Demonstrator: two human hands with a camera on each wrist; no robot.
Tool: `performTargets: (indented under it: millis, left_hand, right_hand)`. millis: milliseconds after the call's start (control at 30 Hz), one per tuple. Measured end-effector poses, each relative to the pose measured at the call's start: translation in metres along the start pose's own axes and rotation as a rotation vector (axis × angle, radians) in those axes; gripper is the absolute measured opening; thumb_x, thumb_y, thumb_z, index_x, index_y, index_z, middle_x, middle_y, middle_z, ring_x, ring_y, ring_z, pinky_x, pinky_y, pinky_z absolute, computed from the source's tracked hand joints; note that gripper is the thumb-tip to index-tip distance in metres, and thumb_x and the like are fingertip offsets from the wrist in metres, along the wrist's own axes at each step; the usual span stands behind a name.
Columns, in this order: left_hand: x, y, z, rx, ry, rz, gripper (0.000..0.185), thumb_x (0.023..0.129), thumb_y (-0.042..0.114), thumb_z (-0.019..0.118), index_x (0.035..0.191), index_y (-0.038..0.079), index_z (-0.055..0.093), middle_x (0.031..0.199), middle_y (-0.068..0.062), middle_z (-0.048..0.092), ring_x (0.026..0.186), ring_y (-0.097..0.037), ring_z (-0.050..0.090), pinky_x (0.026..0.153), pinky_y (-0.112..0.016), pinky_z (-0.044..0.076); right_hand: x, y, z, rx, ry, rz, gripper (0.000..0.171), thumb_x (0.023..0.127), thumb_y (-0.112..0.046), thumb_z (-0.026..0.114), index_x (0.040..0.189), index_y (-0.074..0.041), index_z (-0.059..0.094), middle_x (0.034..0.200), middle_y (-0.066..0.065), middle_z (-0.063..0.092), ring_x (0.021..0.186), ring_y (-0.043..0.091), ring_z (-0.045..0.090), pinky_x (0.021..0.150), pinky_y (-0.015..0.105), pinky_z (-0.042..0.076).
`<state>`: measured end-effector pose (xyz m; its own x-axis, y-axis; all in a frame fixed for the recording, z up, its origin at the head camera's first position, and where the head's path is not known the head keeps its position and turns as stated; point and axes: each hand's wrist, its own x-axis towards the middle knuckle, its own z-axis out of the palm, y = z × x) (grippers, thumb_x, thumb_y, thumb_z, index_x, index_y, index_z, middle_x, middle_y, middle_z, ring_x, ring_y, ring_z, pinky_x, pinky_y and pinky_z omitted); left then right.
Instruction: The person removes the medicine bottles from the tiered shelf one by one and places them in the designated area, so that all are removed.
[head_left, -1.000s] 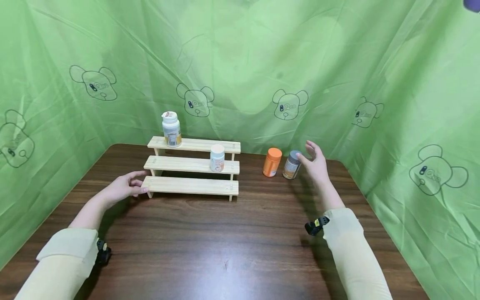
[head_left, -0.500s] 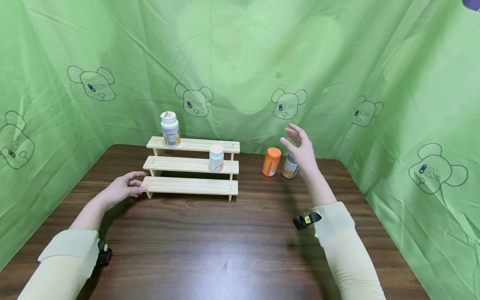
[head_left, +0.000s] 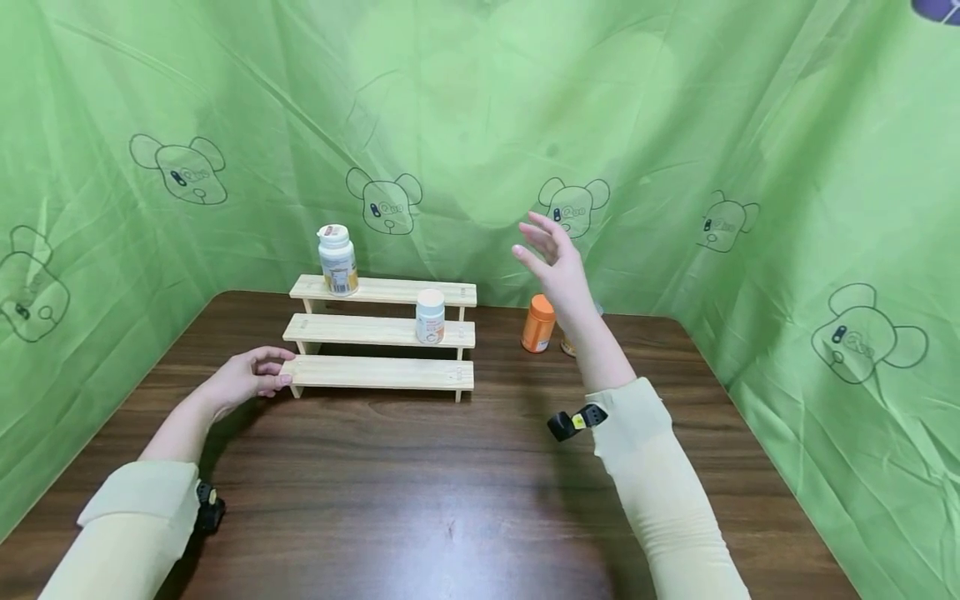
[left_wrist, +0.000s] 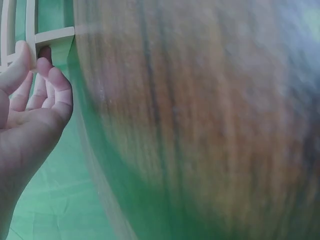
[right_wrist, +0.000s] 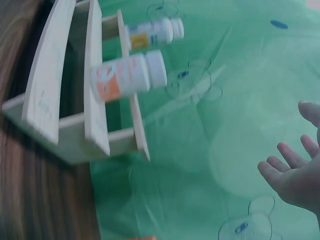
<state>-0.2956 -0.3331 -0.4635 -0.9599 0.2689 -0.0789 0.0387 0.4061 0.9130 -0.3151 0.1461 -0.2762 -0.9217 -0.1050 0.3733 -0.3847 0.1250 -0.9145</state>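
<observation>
A three-tier wooden display rack stands on the table, its lowest shelf's left end pinched between the thumb and fingers of my left hand. The left wrist view shows the thumb on one side of that shelf and fingers on the other. Up in the air, right of the rack, my right hand holds nothing, fingers spread and slightly bent. A tall white pill bottle is upright at the top shelf's left; a smaller white pill bottle stands at the middle shelf's right end.
Below my right hand, an orange pill bottle stands on the dark wooden table. Beside it, a grey-lidded bottle is mostly hidden by my right forearm. A green curtain with bear-head drawings encloses the back and sides.
My right hand has moved left and up, away from the grey-lidded bottle, and its forearm now covers most of that bottle. My left hand stays at the rack.
</observation>
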Motion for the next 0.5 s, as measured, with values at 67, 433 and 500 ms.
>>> performTargets:
  millis: [67,433,500]
  left_hand:
    - [0.000,0.001,0.000,-0.012,0.001,-0.006,0.057,0.088,0.013,0.067,0.132,-0.009,0.038,0.098,0.001,0.066,0.083,-0.007,0.063,0.069,-0.029,0.053]
    - [-0.001,-0.001,0.001,-0.047,0.007,-0.022,0.059,0.088,0.014,0.067,0.133,-0.011,0.037,0.094,0.010,0.067,0.082,-0.005,0.063,0.071,-0.030,0.054]
    - [-0.001,0.000,0.001,-0.049,0.010,-0.024,0.059,0.088,0.013,0.067,0.133,-0.011,0.038,0.094,0.010,0.066,0.082,-0.005,0.063,0.071,-0.030,0.054]
  right_hand:
    - [0.006,0.001,0.008,-0.001,-0.009,-0.010,0.058,0.087,-0.019,0.068,0.139,-0.026,0.042,0.141,0.001,0.047,0.130,0.012,0.042,0.109,0.036,0.033]
    - [0.016,-0.021,0.054,0.029,-0.090,-0.013,0.064,0.086,-0.018,0.070,0.142,-0.020,0.039,0.141,0.003,0.047,0.131,0.017,0.042,0.107,0.036,0.036]
    - [0.015,-0.028,0.061,0.030,-0.096,-0.016,0.065,0.086,-0.016,0.069,0.143,-0.016,0.038,0.142,0.005,0.047,0.131,0.019,0.042,0.107,0.036,0.036]
